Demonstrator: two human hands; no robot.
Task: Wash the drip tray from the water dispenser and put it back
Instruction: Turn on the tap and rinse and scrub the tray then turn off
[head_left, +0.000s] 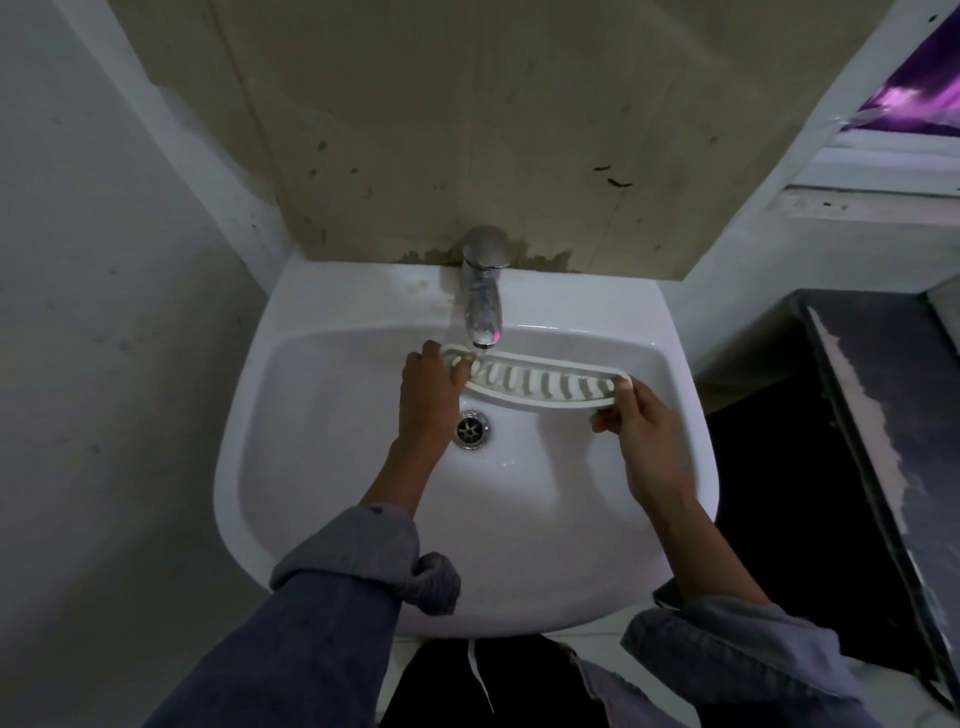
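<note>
A white slotted drip tray (540, 384) is held level over the basin of a white sink (332, 467), just under the spout of a chrome tap (484, 291). My left hand (428, 395) grips the tray's left end, with fingers over its rim. At the right end, my right hand (641, 441) pinches the tray with the thumb on top. A thin stream of water falls from the spout onto the tray near its left end.
The metal drain (472, 427) sits in the basin below the tray. Stained walls close in at the left and behind the tap. A dark cabinet or counter (883, 415) stands to the right of the sink.
</note>
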